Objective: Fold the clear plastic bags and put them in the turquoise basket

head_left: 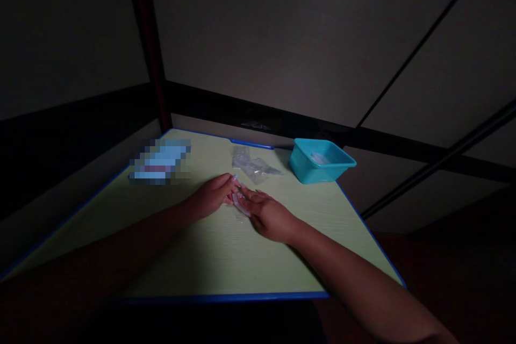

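Over the middle of the table, my left hand [215,193] is closed, its thumb and fingers pinching the upper end of a small clear plastic bag [241,205]. My right hand [268,214] grips the same bag from the right, fingers pressed on a whitish part whose contents I cannot make out. A loose see-through edge of the bag hangs just below the fingertips. Beyond both hands, several clear plastic bags [253,165] lie flat and partly overlapping on the tabletop.
The pale green table [226,263] has a blue edge. A turquoise plastic basket [318,169] with something clear and whitish inside stands at the back right. At the back left lies a blurred-out light blue item [161,161]. Dark-banded panels [258,37] rise behind the table.
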Demonstrator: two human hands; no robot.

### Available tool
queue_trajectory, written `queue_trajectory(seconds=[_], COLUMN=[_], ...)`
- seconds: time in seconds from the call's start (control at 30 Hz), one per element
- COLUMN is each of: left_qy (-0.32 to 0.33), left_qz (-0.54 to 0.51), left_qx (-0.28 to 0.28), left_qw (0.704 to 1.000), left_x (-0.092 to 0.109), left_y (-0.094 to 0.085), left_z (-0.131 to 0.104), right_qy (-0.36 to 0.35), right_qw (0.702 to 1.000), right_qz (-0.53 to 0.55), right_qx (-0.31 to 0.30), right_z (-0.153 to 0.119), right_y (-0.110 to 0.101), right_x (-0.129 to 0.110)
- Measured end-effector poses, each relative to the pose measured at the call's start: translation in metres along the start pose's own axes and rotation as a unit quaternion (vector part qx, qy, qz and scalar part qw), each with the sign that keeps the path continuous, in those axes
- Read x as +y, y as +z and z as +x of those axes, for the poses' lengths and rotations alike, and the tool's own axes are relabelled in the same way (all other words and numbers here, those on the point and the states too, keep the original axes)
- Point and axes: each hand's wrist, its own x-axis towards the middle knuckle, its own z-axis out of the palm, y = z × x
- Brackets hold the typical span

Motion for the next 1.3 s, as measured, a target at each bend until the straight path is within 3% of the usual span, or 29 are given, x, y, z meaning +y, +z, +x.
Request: queue_trajectory(seconds=[0.27,0.37,0.53,0.63,0.77,0.87,1.0,1.07,1.17,1.3], left_qy=[0.003,0.055,0.151,0.191,0.219,0.206,0.214,0.234,0.265,0.251], left_qz=[0.010,0.089,0.230,0.267,0.274,0.265,0.279,0.311,0.387,0.482], left_qx=[-0.005,0.014,0.052,0.018,-0.081,-0.088,-0.044,-0.028,-0.013,-0.002], left_qw=[1.000,0.994,0.960,0.944,0.933,0.938,0.935,0.921,0.883,0.839], left_x=[0.001,0.005,0.015,0.017,0.014,0.013,0.016,0.017,0.013,0.003], left_y=[0.002,0.000,-0.007,-0.007,-0.004,-0.003,-0.004,-0.006,-0.007,-0.005], left_z=[0.000,-0.003,-0.009,-0.012,-0.016,-0.016,-0.015,-0.015,-0.015,-0.019], right_qy=[0.007,0.011,0.003,0.000,-0.006,-0.003,0.039,0.071,0.103,0.069], right_qw=[0.998,0.997,0.995,0.994,0.994,0.998,0.985,0.982,0.990,0.998], right_qz=[-0.005,-0.008,-0.010,-0.014,-0.005,0.051,0.113,0.096,0.051,0.005], right_qx=[-0.062,-0.078,-0.101,-0.108,-0.105,-0.049,0.125,0.145,0.082,-0.013], right_z=[-0.003,-0.004,-0.006,-0.007,-0.008,-0.009,-0.006,-0.004,-0.002,-0.003], right_y=[-0.003,-0.006,-0.009,-0.008,-0.008,-0.011,-0.014,-0.012,-0.008,-0.006], right_x=[-0.003,-0.003,-0.004,-0.004,-0.003,0.001,0.010,0.014,0.017,0.012])
